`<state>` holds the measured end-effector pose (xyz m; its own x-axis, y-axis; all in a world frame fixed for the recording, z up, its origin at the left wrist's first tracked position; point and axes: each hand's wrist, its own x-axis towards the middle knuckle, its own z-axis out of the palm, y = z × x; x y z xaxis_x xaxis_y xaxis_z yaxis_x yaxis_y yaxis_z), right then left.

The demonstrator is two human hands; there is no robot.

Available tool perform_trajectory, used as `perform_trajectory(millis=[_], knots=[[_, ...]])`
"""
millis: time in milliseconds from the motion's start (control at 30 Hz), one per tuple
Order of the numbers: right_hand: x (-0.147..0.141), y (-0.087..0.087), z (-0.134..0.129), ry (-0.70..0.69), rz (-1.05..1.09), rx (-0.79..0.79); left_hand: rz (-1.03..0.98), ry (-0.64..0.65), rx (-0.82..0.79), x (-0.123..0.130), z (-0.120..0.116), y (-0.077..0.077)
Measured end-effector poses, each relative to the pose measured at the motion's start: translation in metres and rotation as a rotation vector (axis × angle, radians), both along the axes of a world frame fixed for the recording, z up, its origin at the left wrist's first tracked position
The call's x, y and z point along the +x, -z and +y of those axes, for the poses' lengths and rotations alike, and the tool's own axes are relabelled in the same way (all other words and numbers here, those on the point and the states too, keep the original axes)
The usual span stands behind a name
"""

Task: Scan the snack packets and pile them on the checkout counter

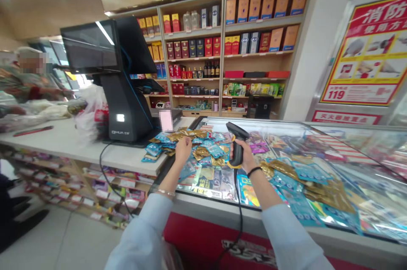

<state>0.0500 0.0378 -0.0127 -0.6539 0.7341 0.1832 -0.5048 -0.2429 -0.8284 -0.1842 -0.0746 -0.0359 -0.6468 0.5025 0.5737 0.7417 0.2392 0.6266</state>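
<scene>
R hand [244,156] gripping blk barcode scanner [238,145], raised over foil packets [203,148] on glass freezer lid [318,125]. L hand [183,150] curled, near packets; can't tell if holding anything.

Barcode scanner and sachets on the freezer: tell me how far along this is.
Done: no finished stack shows. In hand: the right hand holds a corded barcode scanner. Left: gold and blue sachets lying across the freezer's glass top, the left hand just above them.
</scene>
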Motion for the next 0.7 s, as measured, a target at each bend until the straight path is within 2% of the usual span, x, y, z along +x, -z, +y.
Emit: perform_trajectory(millis=[133,300,433,700], knots=[[-0.028,0.015,-0.004,0.003,-0.072,-0.015,0.022,-0.005,-0.008,-0.018,0.015,0.002],[-0.034,0.021,-0.008,-0.064,-0.072,-0.002,0.126,-0.011,-0.111,-0.02,0.031,0.008],[-0.033,0.025,-0.008,-0.089,-0.092,-0.035,0.219,-0.027,-0.182,-0.012,0.031,0.011],[-0.032,0.028,-0.011,-0.089,-0.111,-0.066,0.228,-0.137,-0.262,0.0,0.023,0.0]])
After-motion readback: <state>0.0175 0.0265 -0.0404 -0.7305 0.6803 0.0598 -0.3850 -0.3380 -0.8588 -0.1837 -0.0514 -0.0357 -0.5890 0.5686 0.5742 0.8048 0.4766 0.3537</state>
